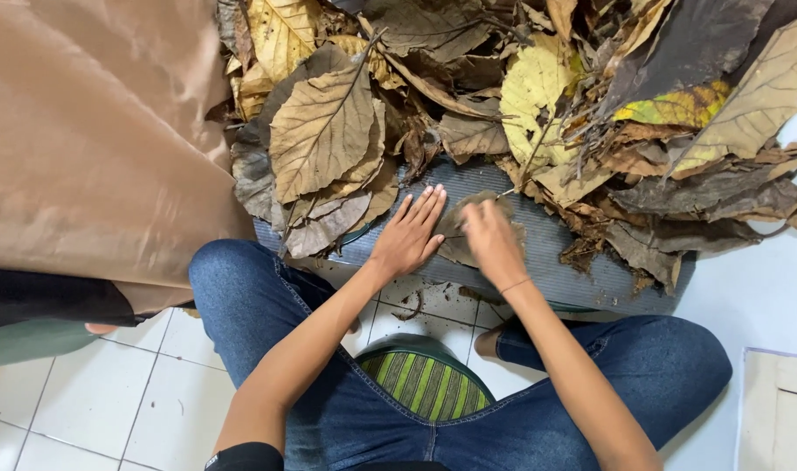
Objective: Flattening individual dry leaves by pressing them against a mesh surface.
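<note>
Here a heap of dry leaves (520, 96) spreads over a grey ribbed mat (573, 262). At its near edge lies 1 brown leaf (455, 235): the left hand (409, 237) presses it flat, fingers spread, while the blurred right hand (492, 242) rests on top.

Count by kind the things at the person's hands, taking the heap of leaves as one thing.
Bare hands: 2, left hand and right hand
Flat brown dry leaf under the hands: 1
Grey ribbed mat: 1
Heap of dry brown and yellow leaves: 1
Tan cloth: 1
Total: 6
</note>
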